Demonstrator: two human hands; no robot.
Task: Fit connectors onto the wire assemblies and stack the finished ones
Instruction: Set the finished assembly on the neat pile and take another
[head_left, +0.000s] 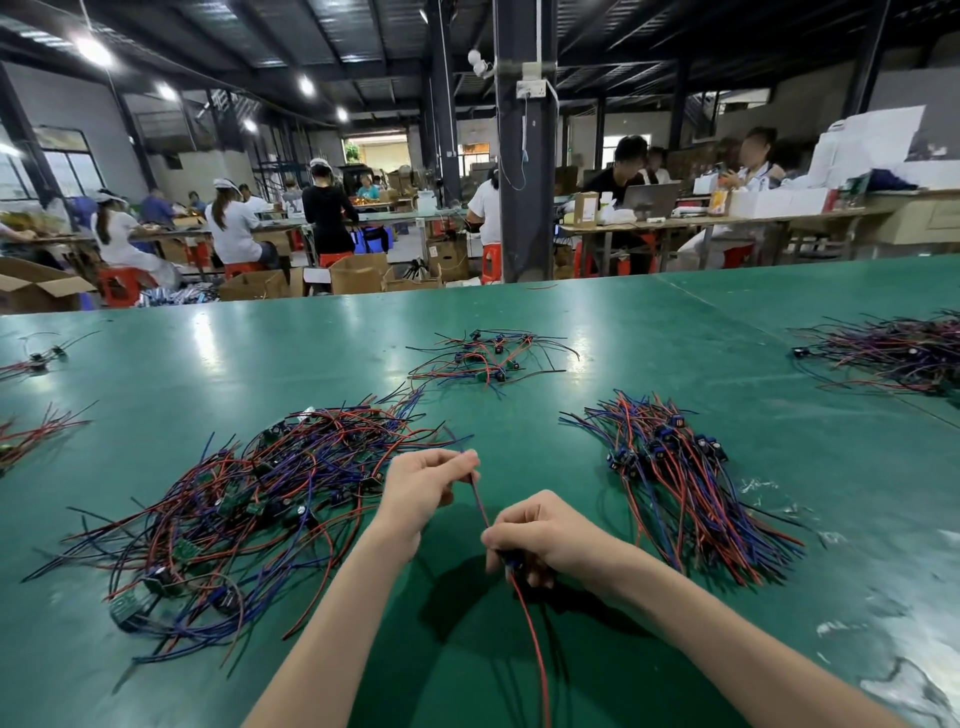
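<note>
Right grip (535, 535) curled round blue connector (514, 561). Left grip (423, 480) pinching upper end of red wire (480, 504), straight between both, over desk (519, 322). Tangled wire pile (249, 499) left; connector-fitted stack (670, 467) right.

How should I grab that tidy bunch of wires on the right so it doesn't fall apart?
Probably grab the tidy bunch around its middle, just below the blue connectors, coming down from above, crosswise to the wires. There they lie side by side and close together; farther toward the near ends they fan out.
</note>
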